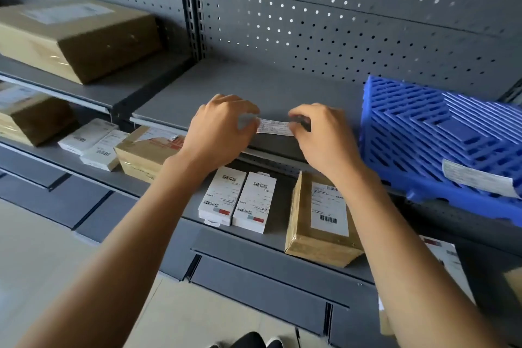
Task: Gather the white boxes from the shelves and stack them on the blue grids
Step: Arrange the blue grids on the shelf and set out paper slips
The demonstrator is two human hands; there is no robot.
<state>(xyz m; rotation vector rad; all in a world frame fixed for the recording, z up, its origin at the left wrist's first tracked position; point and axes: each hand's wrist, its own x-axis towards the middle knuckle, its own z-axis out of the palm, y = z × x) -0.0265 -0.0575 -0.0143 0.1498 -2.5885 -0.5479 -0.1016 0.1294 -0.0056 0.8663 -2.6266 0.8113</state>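
Your left hand [219, 127] and right hand [319, 133] each pinch an end of the paper label [275, 127] at the shelf edge [158, 118], so it may tear while the white boxes [237, 199] wait at six o'clock, untouched, and the blue grid [440, 133] sits at three o'clock.

Single head view, looking forward and down, close on grey shelves [254, 87]

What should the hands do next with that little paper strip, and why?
Probably press the label strip flat onto the shelf edge and let go. Both the left hand and the right hand pinch its ends right at that edge, so neither is free. The two white boxes wait on the shelf below, and the blue grid holds none.
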